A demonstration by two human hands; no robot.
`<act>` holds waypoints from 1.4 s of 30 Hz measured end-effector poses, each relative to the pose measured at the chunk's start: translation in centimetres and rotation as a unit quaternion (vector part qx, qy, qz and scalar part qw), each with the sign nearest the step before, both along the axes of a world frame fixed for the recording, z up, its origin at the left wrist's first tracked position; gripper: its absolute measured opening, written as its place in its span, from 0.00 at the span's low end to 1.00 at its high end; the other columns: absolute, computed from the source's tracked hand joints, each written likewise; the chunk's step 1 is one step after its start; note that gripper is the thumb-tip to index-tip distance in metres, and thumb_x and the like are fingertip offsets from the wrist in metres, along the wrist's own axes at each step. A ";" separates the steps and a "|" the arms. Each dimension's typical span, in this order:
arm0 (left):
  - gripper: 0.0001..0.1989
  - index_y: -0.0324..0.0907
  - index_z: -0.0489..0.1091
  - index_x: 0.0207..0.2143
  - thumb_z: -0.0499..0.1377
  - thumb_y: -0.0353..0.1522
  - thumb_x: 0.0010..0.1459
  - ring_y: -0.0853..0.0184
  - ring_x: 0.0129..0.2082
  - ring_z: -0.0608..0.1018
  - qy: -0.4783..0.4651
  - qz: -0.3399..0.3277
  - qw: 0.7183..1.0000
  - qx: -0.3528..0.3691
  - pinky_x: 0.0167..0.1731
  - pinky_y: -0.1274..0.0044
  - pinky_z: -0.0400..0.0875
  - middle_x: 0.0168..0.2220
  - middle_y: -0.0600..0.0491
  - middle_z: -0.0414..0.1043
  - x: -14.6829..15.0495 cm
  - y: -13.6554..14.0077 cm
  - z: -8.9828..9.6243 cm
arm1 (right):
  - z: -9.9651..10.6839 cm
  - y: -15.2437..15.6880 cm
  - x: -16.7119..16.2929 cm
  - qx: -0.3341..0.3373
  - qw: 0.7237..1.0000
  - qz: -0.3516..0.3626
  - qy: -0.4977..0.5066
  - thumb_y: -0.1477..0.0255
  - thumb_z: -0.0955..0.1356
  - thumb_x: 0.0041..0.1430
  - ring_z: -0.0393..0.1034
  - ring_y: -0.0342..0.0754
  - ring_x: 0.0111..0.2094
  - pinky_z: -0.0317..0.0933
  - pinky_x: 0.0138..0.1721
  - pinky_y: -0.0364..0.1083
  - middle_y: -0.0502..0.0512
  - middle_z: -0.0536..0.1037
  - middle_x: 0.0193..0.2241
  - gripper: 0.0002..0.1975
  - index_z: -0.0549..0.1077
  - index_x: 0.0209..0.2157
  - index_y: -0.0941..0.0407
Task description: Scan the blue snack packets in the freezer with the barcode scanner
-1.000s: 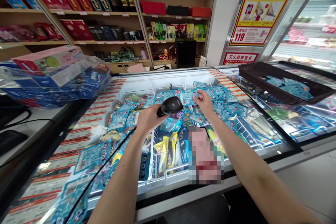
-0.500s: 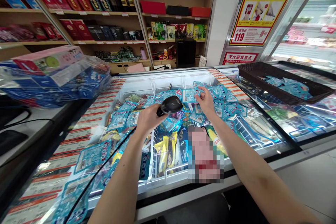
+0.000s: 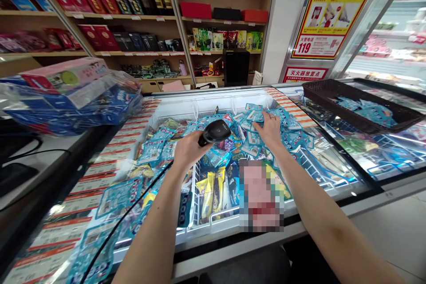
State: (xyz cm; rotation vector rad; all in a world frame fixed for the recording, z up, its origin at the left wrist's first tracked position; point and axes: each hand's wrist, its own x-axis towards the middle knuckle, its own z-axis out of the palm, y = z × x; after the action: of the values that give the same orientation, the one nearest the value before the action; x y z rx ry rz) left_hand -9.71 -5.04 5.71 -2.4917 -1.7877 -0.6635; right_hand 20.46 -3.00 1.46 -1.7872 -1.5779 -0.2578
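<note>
Black scanner (image 3: 215, 132), one; hands, two.

A shop: stocked shelves (image 3: 133, 17), open freezer (image 3: 206, 106).

Single head-worn view — forward and down, close over an open freezer chest (image 3: 213, 100).

a pixelated patch (image 3: 261, 195) hides freezer goods; the scanner cable (image 3: 109, 242) runs off the bottom edge.
</note>
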 end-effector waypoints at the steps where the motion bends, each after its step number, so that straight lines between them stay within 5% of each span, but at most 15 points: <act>1: 0.19 0.44 0.72 0.37 0.55 0.48 0.53 0.59 0.34 0.77 0.001 0.001 1.000 0.004 0.25 0.76 0.58 0.35 0.50 0.77 0.0 0.0 0.0 | 0.0 -0.2 -0.1 -0.007 1.000 -0.014 -0.014 0.60 0.65 0.59 0.59 0.63 0.52 0.51 0.54 0.59 0.72 0.71 0.48 0.30 0.65 0.57 0.65; 7: 0.17 0.45 0.72 0.35 0.56 0.47 0.52 0.60 0.33 0.77 -0.002 0.010 1.000 0.010 0.25 0.76 0.57 0.33 0.51 0.76 -0.3 0.2 0.0 | 0.3 -1.2 -0.7 -0.008 0.996 -0.078 -0.044 0.57 0.62 0.61 0.51 0.68 0.57 0.50 0.52 0.62 0.71 0.58 0.60 0.27 0.68 0.55 0.60; 11: 0.19 0.45 0.72 0.38 0.56 0.48 0.53 0.59 0.35 0.77 -0.015 0.032 0.999 0.022 0.26 0.76 0.59 0.36 0.50 0.77 -0.6 0.3 -0.1 | 0.6 -1.4 -1.2 0.006 0.996 -0.069 -0.062 0.59 0.60 0.63 0.48 0.66 0.59 0.48 0.54 0.62 0.68 0.59 0.61 0.25 0.68 0.55 0.58; 19: 0.21 0.45 0.74 0.38 0.54 0.49 0.53 0.56 0.37 0.77 -0.042 0.123 0.991 0.025 0.29 0.74 0.63 0.37 0.48 0.77 -1.9 0.4 0.3 | 0.4 -0.6 -2.9 -0.001 0.995 0.068 -0.074 0.68 0.61 0.64 0.59 0.57 0.55 0.47 0.56 0.56 0.62 0.71 0.54 0.18 0.71 0.53 0.58; 24: 0.22 0.45 0.74 0.38 0.54 0.51 0.53 0.55 0.37 0.77 -0.058 0.170 0.983 0.027 0.30 0.74 0.65 0.36 0.47 0.77 -2.7 0.4 0.7 | 1.4 0.5 -5.3 -0.071 0.982 0.147 -0.092 0.69 0.61 0.64 0.63 0.56 0.53 0.50 0.55 0.55 0.59 0.74 0.51 0.18 0.70 0.53 0.57; 28: 0.24 0.44 0.74 0.37 0.51 0.53 0.54 0.54 0.36 0.77 -0.080 0.200 0.975 0.046 0.30 0.72 0.65 0.36 0.46 0.77 -3.4 0.5 0.8 | 2.2 2.5 -7.5 -0.147 0.956 0.225 -0.114 0.68 0.62 0.64 0.64 0.56 0.55 0.54 0.55 0.54 0.60 0.73 0.54 0.21 0.67 0.57 0.57; 35: 0.25 0.44 0.73 0.38 0.52 0.53 0.54 0.54 0.37 0.77 -0.107 0.211 0.971 0.043 0.32 0.72 0.66 0.36 0.45 0.77 -4.1 0.5 1.1 | 2.0 5.3 -10.6 -0.184 0.913 0.327 -0.158 0.67 0.61 0.66 0.59 0.52 0.61 0.52 0.60 0.51 0.57 0.61 0.63 0.23 0.63 0.61 0.55; 42: 0.25 0.44 0.74 0.38 0.51 0.53 0.54 0.53 0.38 0.77 -0.111 0.201 0.973 0.039 0.31 0.72 0.66 0.37 0.46 0.77 -4.3 0.6 0.8 | 2.1 4.0 -10.7 -0.170 0.940 0.257 -0.148 0.64 0.58 0.67 0.70 0.56 0.49 0.58 0.53 0.54 0.60 0.78 0.44 0.18 0.77 0.44 0.54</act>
State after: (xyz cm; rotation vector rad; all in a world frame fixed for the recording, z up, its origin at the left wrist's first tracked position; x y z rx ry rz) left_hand -14.03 -4.47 6.55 -1.9769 -2.2000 -0.9832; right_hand 9.77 0.99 3.57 -1.5499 -2.3604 0.0020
